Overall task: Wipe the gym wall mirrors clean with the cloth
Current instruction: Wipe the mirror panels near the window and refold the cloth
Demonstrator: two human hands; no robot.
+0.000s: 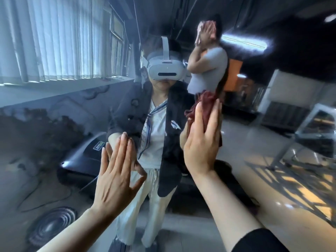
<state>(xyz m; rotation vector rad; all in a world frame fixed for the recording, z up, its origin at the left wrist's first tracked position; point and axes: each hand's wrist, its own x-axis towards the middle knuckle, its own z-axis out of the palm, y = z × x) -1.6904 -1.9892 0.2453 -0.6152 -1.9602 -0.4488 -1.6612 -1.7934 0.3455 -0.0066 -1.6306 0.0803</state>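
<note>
**Pressing the cloth to the mirror with a flat right hand**

Reaching forward from the bottom edge, two bare forearms rise toward the glass, the right one coming out of a dark sleeve (261, 241). The left hand (116, 171) is held up with its fingers straight and close together, palm toward the mirror (54, 124); it has hold of nothing, and whether the fingertips actually touch the glass cannot be told. The right hand (201, 139) is raised higher, its fingers also straight, pressing a dark red cloth (205, 100) flat against the mirror. So that grip is an open-palmed press, not a clench; the cloth bunches out above the fingertips and to the left of the palm, with a little showing at the hand's right edge.

Beyond the hands, everything seen is reflection. The wearer's own figure stands in the glass with a white headset (166, 70) over the eyes, a dark jacket and pale trousers. Behind it, a second person in a grey top (211, 70) holds a hand up high with something pinkish against it. A dark treadmill (85, 155) sits low on the left, vertical blinds (54, 39) cover the windows above it, and a metal frame (298, 139) stands over the glossy floor (241, 153) on the right.
</note>
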